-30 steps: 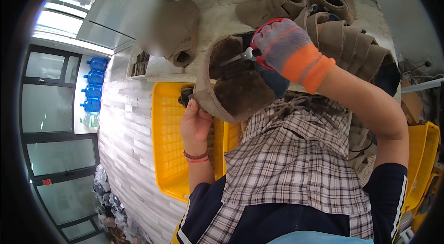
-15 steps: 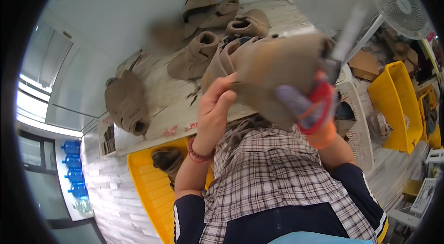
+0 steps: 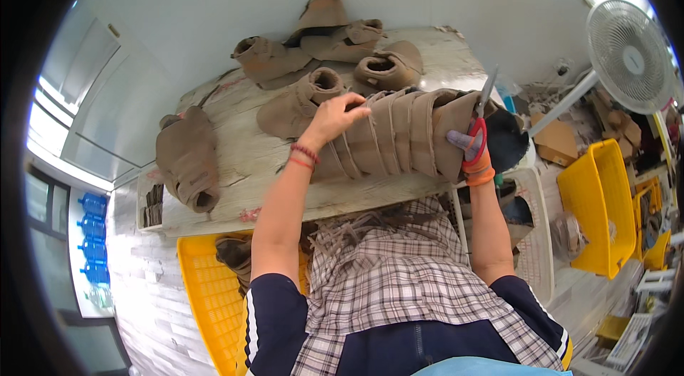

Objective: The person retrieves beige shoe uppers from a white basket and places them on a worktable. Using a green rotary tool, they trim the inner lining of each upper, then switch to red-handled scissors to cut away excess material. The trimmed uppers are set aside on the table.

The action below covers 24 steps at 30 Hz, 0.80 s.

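Note:
A row of brown shoe uppers [image 3: 399,135], nested one into another, lies along the table's front right side. My left hand [image 3: 333,118] is over its left end, fingers stretched and apart, with nothing visibly held. At the row's right end my right hand [image 3: 476,160] grips red-handled scissors [image 3: 479,139], their blades pointing up and away. Purple and orange coverings wrap that hand's fingers and wrist. Just beyond my left hand stands a single upper [image 3: 296,107], its round opening facing up. Whether my left fingertips touch the row is unclear.
More uppers [image 3: 338,45] pile at the back of the worktable [image 3: 242,155]; another group [image 3: 189,162] lies left. A yellow basket [image 3: 203,283] and white basket [image 3: 541,233] stand below the front edge. At right are a fan [image 3: 630,55] and a yellow crate [image 3: 595,209].
The upper held up between my hands has left my left hand, which moved up and opened over the row. A blurred upper at the back left now rests on the table.

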{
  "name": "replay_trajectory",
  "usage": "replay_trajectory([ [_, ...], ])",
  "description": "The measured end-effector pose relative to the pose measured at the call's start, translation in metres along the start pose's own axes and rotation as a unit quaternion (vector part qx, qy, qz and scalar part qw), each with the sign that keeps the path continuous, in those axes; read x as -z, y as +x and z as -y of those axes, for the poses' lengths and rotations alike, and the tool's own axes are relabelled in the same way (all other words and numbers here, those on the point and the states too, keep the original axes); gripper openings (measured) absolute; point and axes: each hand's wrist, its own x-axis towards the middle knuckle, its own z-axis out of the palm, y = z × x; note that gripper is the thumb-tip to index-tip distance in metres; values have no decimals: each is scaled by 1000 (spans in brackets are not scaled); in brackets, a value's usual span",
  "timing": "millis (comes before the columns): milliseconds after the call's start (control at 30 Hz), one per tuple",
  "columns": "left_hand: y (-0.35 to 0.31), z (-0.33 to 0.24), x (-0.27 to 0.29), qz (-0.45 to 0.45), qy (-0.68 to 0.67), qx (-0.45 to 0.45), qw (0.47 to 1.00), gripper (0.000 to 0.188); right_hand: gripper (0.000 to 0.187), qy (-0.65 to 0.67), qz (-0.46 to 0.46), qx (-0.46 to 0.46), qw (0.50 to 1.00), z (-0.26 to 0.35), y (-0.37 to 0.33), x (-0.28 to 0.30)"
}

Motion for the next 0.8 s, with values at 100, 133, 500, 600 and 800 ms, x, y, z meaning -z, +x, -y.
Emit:
replay_trajectory([
  [100, -21, 3, 6, -44, -32, -22, 998, 36, 38, -32, -31, 90, 995, -84, 28, 21],
  [133, -21, 17, 10, -75, -119, 9, 990, 38, 37, -44, -49, 139, 988, -112, 37, 29],
  [500, 6, 84, 69, -296, 249, 216, 897, 38, 26, -81, -100, 166, 978, -106, -8, 36],
  [600, -24, 100, 108, -333, 218, 118, 910, 28, 27, -57, -135, 60, 987, -68, -37, 30],
  [800, -159, 96, 207, -343, -379, 154, 846, 28, 16, -143, -141, 65, 977, -11, -59, 34],
])
